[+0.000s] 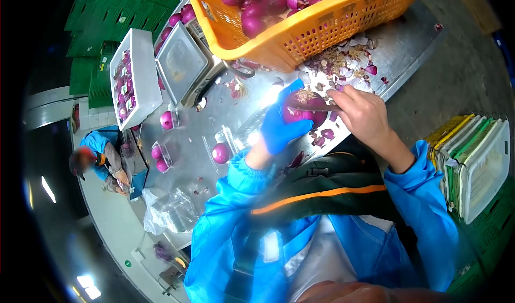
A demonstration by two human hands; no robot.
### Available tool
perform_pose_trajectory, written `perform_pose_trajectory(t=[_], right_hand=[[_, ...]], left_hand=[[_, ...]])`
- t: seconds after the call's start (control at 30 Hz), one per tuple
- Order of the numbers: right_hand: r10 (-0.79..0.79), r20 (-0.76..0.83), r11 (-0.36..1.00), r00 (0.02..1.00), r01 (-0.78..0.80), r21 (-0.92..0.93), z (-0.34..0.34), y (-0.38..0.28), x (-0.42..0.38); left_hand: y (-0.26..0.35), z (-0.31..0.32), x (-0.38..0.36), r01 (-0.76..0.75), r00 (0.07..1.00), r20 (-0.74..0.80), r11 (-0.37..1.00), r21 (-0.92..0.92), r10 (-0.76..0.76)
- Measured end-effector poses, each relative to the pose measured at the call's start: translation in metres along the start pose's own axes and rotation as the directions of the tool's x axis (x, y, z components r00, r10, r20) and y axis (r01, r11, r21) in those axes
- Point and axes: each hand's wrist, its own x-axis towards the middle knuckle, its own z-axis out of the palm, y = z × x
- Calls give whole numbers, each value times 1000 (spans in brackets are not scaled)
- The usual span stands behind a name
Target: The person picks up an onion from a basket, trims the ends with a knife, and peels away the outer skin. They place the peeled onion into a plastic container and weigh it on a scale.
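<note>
My left hand (280,122), in a blue glove, is closed around a red onion (306,117) with a tuft of pale roots at its top. In my bare right hand (363,114) is a knife (316,108), its blade lying across the root end of that onion. Dry skins and root trimmings (343,69) are heaped on the metal table (206,126) just beyond my hands. Loose purple peel pieces (322,137) lie beneath the onion. Left of my gloved hand, a single red onion (220,153) sits in a clear plastic tray.
An orange crate (316,32) of red onions stands at the far edge beside a weighing scale (183,61). A white bin (152,80) holds packed onions. Plastic bags (171,212) lie at left. Another person (102,153) works farther left. Stacked crates (477,158) stand at right.
</note>
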Motion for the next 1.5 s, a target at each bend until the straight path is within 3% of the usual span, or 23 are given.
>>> perform_pose_trajectory(t=[0.23,0.27,0.33,0.37,0.47,0.53,0.6,0.7,0.8,0.9,1.0,1.1,1.2,1.33,1.5], right_hand=[[-88,30,995,996,89,-41,13,16,4],[-21,39,997,999,24,-76,17,26,-1],[110,47,984,993,-102,-146,28,52,-18],[190,13,979,982,-189,-79,32,59,-27],[246,-77,963,966,-235,133,26,36,-17],[296,7,925,955,-288,247,24,24,-8],[489,342,639,803,-596,486,7,5,4],[450,262,526,854,-491,694,18,5,4],[397,294,532,870,-478,699,14,1,12],[443,420,479,792,-605,636,16,4,13],[277,76,898,958,-286,333,19,-1,9],[192,92,971,977,-203,126,10,-9,3],[176,29,983,984,-177,44,12,-18,2],[207,8,977,978,-206,-57,16,-29,3],[191,-66,967,979,-199,-159,28,-22,-4]], left_hand=[[20,2,-4,171,979,135,976,-138,-152],[21,0,-5,190,974,148,971,-144,-169],[22,-6,-11,71,983,175,993,-99,-53],[22,-8,-10,2,983,186,997,-78,13],[16,-10,2,-67,997,48,991,120,61],[14,-7,7,-62,998,26,993,103,60],[16,-3,7,-19,1000,-6,996,86,19],[0,-8,9,204,978,131,872,-445,-162],[-1,-2,5,235,971,171,766,-598,-165],[-3,-3,2,166,985,129,808,-565,-112],[0,-4,1,-14,999,-39,994,-105,10],[-16,0,2,-256,918,-200,897,360,342],[-4,10,-4,-174,860,-246,710,683,448],[-17,18,2,-214,799,-322,741,636,507],[-15,24,1,-240,787,-348,772,588,510]])
